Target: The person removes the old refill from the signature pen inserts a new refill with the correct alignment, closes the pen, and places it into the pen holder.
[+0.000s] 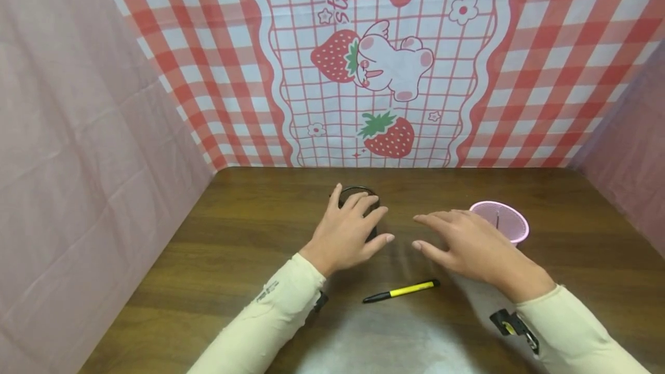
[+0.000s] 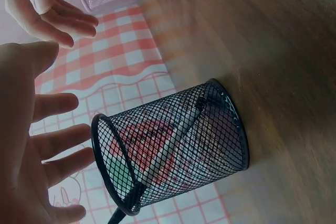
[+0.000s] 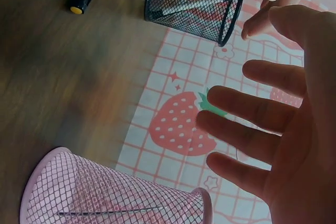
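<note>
My left hand [image 1: 347, 235] hovers over a black wire-mesh pen holder [image 2: 210, 135], its fingers spread and partly hiding it in the head view. Through the mesh a light-barrelled pen with dark ends [image 2: 167, 150] leans, one tip poking past the rim. To the right, my right hand [image 1: 470, 247] is held in the air with fingers extended, nearest a pink mesh pen holder [image 1: 511, 225]. A thin dark stick-like item [image 3: 110, 211] shows inside that pink holder. Between and below the hands, a yellow and black pen [image 1: 410, 290] lies on the table. Neither hand grips anything.
The brown wood-grain table [image 1: 218, 281] ends at a strawberry-print checked cloth [image 1: 332, 131] hanging behind it. Pinkish cloth walls [image 1: 104, 160] close in the left and right sides. Light glares off the near part of the tabletop.
</note>
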Demonstrator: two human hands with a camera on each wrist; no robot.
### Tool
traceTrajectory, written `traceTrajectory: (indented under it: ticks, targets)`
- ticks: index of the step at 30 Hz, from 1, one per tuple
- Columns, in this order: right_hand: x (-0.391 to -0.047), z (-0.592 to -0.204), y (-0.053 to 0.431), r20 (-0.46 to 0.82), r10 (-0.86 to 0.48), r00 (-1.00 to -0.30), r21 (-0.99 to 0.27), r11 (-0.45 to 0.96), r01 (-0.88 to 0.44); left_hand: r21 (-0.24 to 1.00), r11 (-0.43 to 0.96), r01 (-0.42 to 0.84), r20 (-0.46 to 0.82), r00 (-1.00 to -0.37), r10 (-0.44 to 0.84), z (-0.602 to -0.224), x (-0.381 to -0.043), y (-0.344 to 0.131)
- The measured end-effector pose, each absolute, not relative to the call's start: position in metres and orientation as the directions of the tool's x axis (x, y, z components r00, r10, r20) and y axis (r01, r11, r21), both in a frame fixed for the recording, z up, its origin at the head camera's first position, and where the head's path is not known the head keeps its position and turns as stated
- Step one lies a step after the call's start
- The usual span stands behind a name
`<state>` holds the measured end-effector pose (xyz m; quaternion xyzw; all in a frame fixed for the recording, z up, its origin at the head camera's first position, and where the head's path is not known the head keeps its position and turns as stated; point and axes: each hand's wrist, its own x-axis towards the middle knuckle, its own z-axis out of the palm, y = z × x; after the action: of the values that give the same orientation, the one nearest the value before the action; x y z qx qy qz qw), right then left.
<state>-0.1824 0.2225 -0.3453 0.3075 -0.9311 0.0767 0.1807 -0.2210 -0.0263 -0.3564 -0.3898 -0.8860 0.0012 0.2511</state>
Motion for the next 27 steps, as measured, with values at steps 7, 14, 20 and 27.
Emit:
traceTrajectory:
  ticks: [7,14,20,27]
  targets:
    - [-0.176,-0.35,0.218,0.399,-0.53,-0.749,-0.044,0.805,-0.592,-0.205,0.664,0.719,0.452,-0.533,0.716,-0.359,-0.22,-0.026]
    - [-0.174,-0.353,0.213,0.397,-0.543,-0.74,-0.058,0.79,-0.61,-0.205,0.628,0.751,0.512,-0.465,0.722,-0.361,-0.22,-0.029]
    - [-0.172,-0.358,0.213,0.379,-0.536,-0.754,-0.063,0.798,-0.599,-0.194,0.575,0.795,0.534,-0.406,0.741,-0.364,-0.216,-0.029]
    - [-0.168,-0.366,0.21,0.367,-0.533,-0.762,-0.078,0.799,-0.596,-0.178,0.527,0.831,0.546,-0.362,0.755,-0.37,-0.208,-0.03]
